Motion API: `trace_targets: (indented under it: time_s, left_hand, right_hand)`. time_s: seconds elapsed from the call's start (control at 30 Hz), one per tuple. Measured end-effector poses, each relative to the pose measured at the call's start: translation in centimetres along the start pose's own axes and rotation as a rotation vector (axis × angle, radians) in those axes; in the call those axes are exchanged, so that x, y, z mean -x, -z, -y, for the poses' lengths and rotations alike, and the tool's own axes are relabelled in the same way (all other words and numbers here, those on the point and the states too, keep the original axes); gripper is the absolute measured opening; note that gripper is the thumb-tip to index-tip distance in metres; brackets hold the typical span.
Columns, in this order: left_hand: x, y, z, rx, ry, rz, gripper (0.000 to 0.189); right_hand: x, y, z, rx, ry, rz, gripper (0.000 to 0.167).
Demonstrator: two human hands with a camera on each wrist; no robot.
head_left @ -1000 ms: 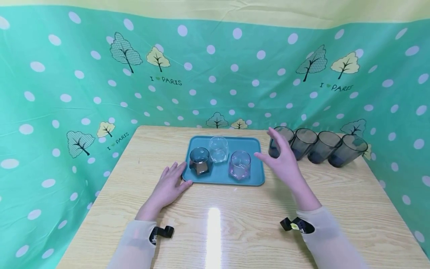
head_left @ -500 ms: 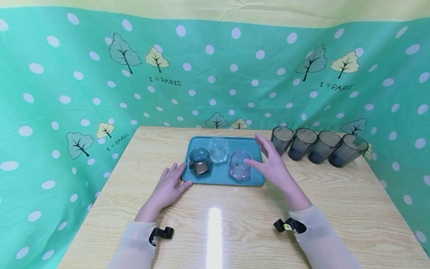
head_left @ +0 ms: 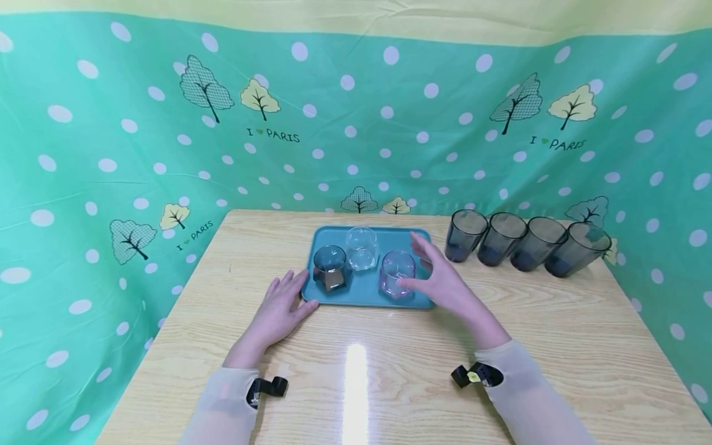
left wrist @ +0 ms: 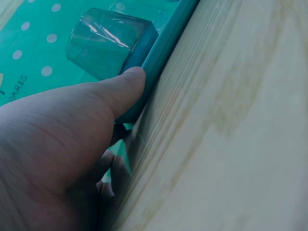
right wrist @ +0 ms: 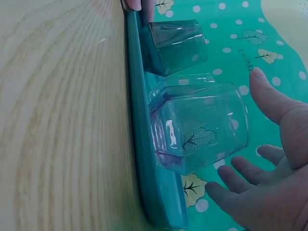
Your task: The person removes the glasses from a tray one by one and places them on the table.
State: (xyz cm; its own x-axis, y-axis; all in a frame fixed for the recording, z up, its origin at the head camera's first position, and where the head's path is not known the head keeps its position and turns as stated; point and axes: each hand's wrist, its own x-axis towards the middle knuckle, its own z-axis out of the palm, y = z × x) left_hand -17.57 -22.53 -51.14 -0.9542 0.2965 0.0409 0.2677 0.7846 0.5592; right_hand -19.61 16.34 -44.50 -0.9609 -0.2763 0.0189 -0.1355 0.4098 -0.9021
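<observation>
A blue tray bears three short glasses: a dark smoky one at left, a clear one behind, and a pinkish one at right. My left hand rests at the tray's front left corner, its thumb along the rim. Close beside the pinkish glass, my right hand has thumb and fingers spread apart. The right wrist view shows a gap between that hand and the glass's upper wall.
Several tall smoky glasses stand in a row at the back right of the wooden table. A green dotted cloth hangs behind the table and along its sides.
My right hand has moved left and slightly forward-down, from near the tall glasses to beside the pinkish glass. My left hand and the glasses have stayed put.
</observation>
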Motion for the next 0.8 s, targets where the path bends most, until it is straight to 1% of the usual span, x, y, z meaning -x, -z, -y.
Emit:
trace_targets:
  time_s: [0.13,0.37,0.57,0.8]
  left_hand:
    - [0.0,0.0,0.0,0.001,0.003,0.002,0.084]
    - [0.0,-0.1,0.2,0.002,0.002,0.005,0.084]
    - [0.0,-0.1,0.2,0.001,0.003,0.005,0.085]
    - [0.0,-0.1,0.3,-0.001,0.005,0.008,0.085]
  right_hand:
    - [0.0,-0.5,-0.4,0.004,-0.019,0.031,0.114]
    - [-0.1,-1.2,-1.1,0.024,-0.045,0.038,0.118]
    - [-0.2,-1.5,-1.5,0.023,-0.076,0.031,0.116]
    - [-0.5,-1.9,-2.4,-0.019,-0.075,0.027,0.110]
